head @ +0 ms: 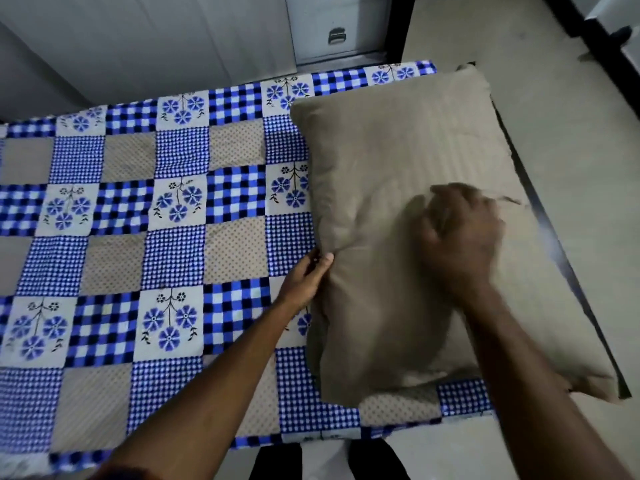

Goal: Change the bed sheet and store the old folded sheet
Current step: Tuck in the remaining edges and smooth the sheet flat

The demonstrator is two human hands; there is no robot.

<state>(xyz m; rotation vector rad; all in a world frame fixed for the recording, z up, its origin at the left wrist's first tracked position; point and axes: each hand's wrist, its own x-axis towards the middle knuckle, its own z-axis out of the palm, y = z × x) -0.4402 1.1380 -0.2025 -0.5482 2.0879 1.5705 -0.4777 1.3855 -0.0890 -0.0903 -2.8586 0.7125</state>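
Starting left: bed sheet (138, 237), blue-and-white check w/ beige dotted squares and blue flower panels, spread flat from the left edge of view to under the pillow, near hem draped over the near side. Behind it, far left to centre: grey wall panels (156, 39). From near-left: left forearm (207, 375) stretched diagonally across the sheet. Left hand (304, 275) at the pillow's left edge, abt halfway along, thumb on top, fingers tucked beneath, pinching the fabric. Far centre-right: grey cabinet (332, 15) w/ a metal handle (336, 36). Then the pillow (381, 161), beige w/ faint stripes, lying lengthwise at the right end, on top of the sheet, near-right corner poking past the sheet's edge. Right hand (460, 237) on the pillow's upper face, right of centre, fingers curled, badly blurred; can't tell if gripping cloth or just pressing. Right forearm (519, 358) in from near-right. Dark bed frame (568, 271) along the pillow's right side. Far right: pale floor (571, 116). Near edge, btwn the arms: dark shapes (277, 459) on the floor, too cropped to name.
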